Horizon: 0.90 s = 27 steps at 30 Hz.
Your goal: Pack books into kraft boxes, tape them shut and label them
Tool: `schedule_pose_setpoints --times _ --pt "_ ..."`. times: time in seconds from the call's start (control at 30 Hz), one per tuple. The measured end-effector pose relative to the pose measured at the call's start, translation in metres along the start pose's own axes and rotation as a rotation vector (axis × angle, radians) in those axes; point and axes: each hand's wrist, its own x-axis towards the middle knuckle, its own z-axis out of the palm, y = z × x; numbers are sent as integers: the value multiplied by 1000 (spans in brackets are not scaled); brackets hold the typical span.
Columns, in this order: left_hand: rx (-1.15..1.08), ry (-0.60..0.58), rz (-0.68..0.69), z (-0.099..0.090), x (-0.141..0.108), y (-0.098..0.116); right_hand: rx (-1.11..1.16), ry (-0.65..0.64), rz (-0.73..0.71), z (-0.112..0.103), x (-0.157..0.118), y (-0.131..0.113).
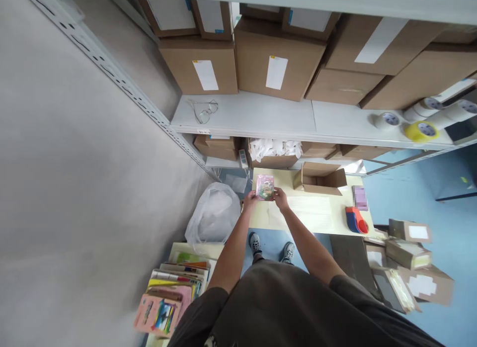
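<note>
My left hand (pixel 250 200) and my right hand (pixel 280 198) grip opposite side edges of a small pink book (pixel 265 187) with a colourful picture on its cover. It is over the left end of a pale yellow table (pixel 261 218); I cannot tell whether it touches the top. Right of my right hand, an open cardboard box (pixel 320 184) stands at the table's back edge with its flaps out. White paper sheets (pixel 309 212) lie flat in the middle. A red and blue tape dispenser (pixel 357 220) and a purple item (pixel 360 198) are at the right end.
A shelf rack (pixel 246 108) with cardboard boxes (pixel 279 58), glasses (pixel 204 111) and tape rolls (pixel 421 130) rises behind the table. A white plastic bag (pixel 215 213) stands at left, above stacked books (pixel 173 287). Cardboard packages (pixel 410 257) are piled on the right.
</note>
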Motion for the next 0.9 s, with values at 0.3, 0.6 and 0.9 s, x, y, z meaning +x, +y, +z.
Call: schedule_pose_setpoints --times 0.3,0.6,0.9 --pt "382 -113 -135 73 -85 -32 -222 134 184 -98 -77 41" --pt "697 36 -234 85 -82 -59 -931 -109 66 -119 -79 38" --pt "561 41 -341 100 -66 -76 -1270 -475 86 -96 -99 53"
